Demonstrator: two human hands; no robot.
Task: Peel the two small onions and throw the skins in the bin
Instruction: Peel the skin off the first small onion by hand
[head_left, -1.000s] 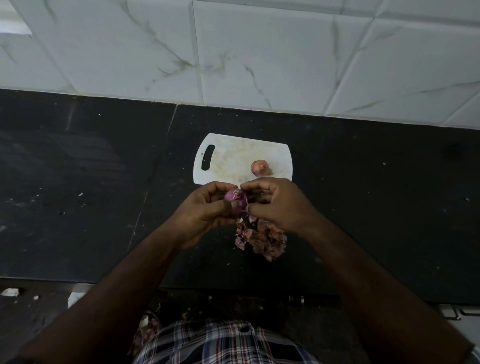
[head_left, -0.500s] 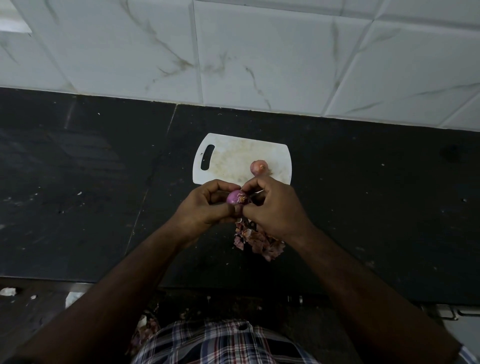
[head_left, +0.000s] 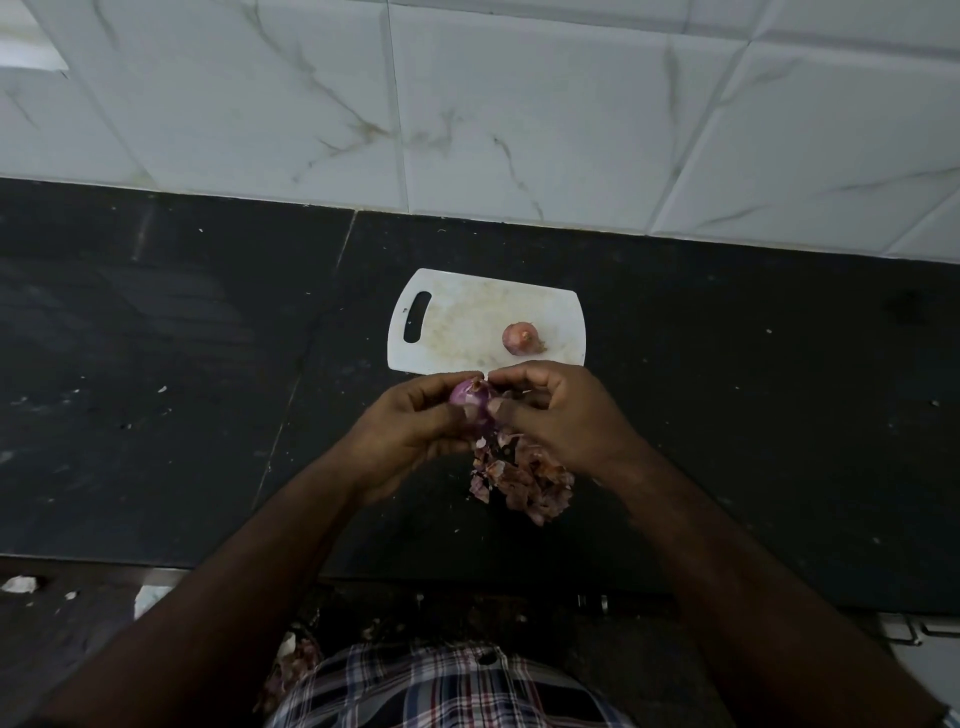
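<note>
My left hand (head_left: 410, 431) grips a small purple onion (head_left: 470, 397) above the black counter, just in front of the white cutting board (head_left: 457, 322). My right hand (head_left: 558, 415) meets it from the right, with thumb and fingertips pinching the onion's skin. A second small onion (head_left: 521, 339), pinkish with its skin on, lies on the right part of the board. A heap of torn onion skins (head_left: 524, 480) lies on the counter below my hands, partly hidden by my right hand. No bin shows.
The black counter (head_left: 182, 364) runs to a white marbled tile wall (head_left: 467, 104) behind the board. A few skin scraps (head_left: 291, 670) lie on the floor near my checked shirt. Small white bits (head_left: 21, 583) sit at the counter's lower left edge.
Both hands stay together on the onion and have turned it slightly, so more of its bare purple surface shows. The second onion, board and skin heap have not moved.
</note>
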